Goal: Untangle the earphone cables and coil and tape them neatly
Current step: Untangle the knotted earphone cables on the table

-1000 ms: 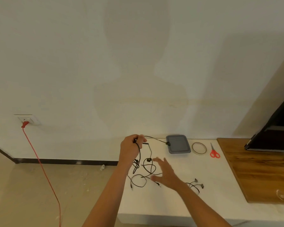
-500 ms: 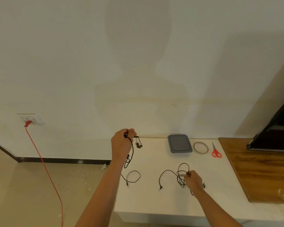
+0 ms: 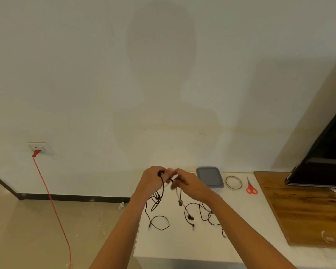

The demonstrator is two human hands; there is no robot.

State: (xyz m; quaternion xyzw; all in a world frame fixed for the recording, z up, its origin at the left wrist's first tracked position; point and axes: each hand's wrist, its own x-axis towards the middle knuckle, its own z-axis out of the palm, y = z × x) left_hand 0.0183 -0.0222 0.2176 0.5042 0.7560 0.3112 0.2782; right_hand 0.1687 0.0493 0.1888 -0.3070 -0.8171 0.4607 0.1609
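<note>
Raising both hands close together above the far left of the table (image 3: 182, 245), probably for letting the cables (image 3: 190, 217) hang free and exposing the crossings. Curling the fingers of the left hand (image 3: 153, 181) round one black strand; apparently pinching a second strand in the fingertips of the right hand (image 3: 190, 185), blur there hiding the exact grip. Leaving loose ends trailing onto the white top, nearer and rightward. Having tape (image 3: 234, 183) and scissors (image 3: 251, 188) lying far right past the tray (image 3: 209, 177), likely within reach for binding.
</note>
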